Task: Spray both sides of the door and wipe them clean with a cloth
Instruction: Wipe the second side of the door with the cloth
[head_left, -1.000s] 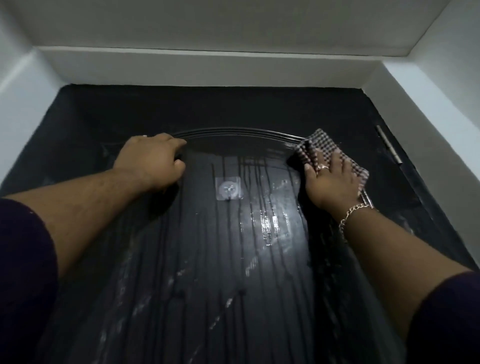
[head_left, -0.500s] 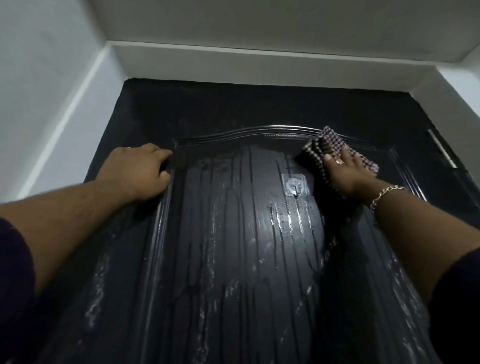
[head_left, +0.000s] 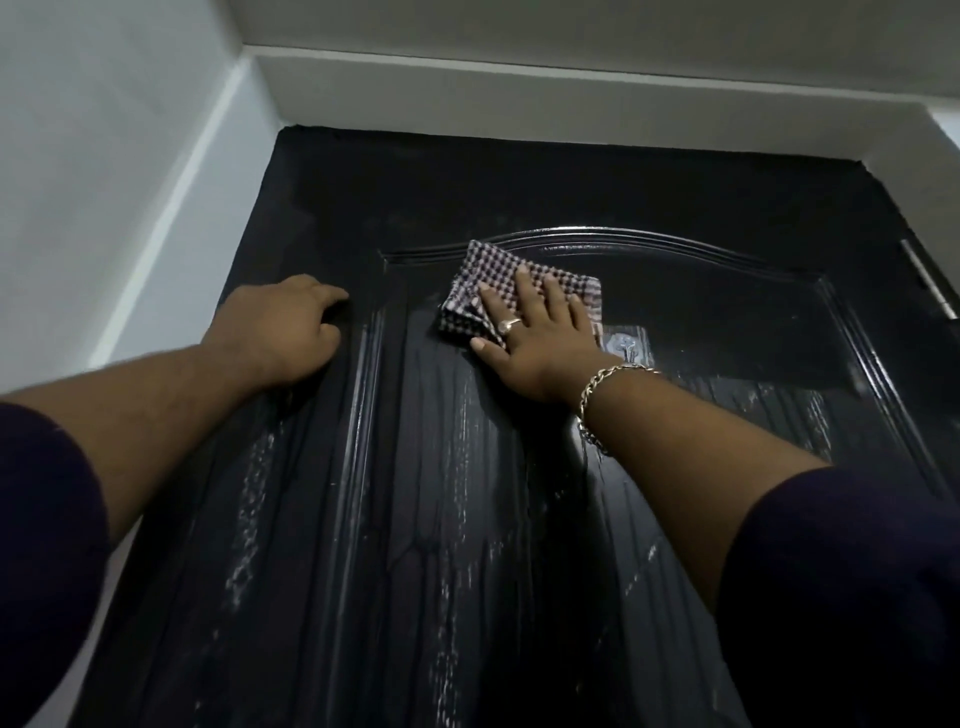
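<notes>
Two bare forearms, dark purple sleeves (head_left: 841, 597) pushed up near the elbows at 4 and 8 o'clock, gold chain bracelet (head_left: 602, 384) around the right wrist, gold ring (head_left: 508, 325) on a finger of the right hand (head_left: 535, 338), left hand (head_left: 280, 327) unadorned.

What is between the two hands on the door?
In the head view, only wet black door and its raised moulding lie between left hand and right hand.
</notes>
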